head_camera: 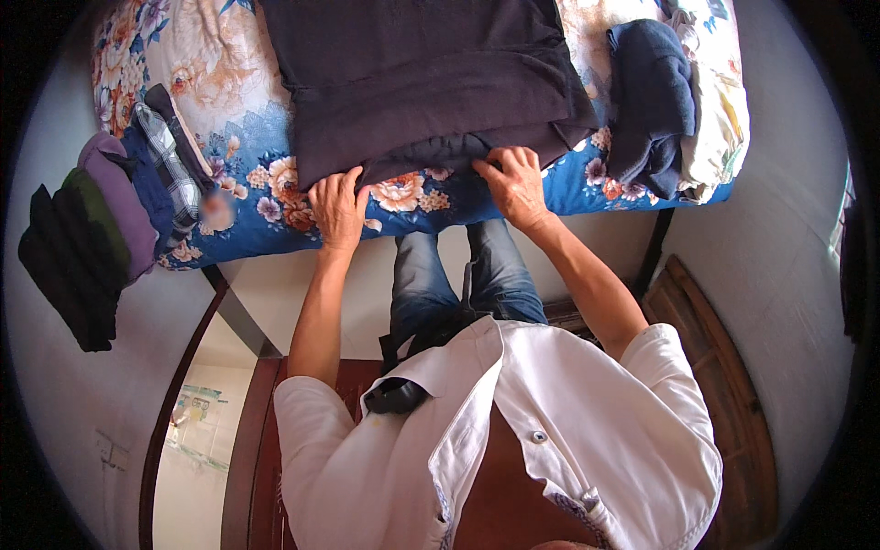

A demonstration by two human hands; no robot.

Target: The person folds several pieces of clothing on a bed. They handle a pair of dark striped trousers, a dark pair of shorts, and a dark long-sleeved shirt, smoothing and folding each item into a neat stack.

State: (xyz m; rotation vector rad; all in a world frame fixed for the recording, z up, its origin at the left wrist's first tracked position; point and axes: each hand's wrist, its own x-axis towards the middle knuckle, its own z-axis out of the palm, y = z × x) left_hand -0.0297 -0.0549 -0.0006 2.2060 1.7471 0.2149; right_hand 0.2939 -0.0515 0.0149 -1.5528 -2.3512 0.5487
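A dark purplish-black garment point(426, 103) lies spread on the bed, its near part folded over in layers. My left hand point(338, 212) grips its near left corner, fingers on the cloth and thumb towards the middle. Farther right, my right hand point(517, 185) pinches the near edge with curled fingers. Between my hands the hem bows away from me, showing a bunched inner layer. The fingertips are partly hidden in the fabric.
A floral bedspread point(399, 192) covers the bed. Folded clothes stand in a row at left, among them a plaid garment point(165, 155), a purple one point(117, 179) and a black one point(65, 268). At right lie a folded navy garment point(650, 103) and a cream cloth point(718, 130).
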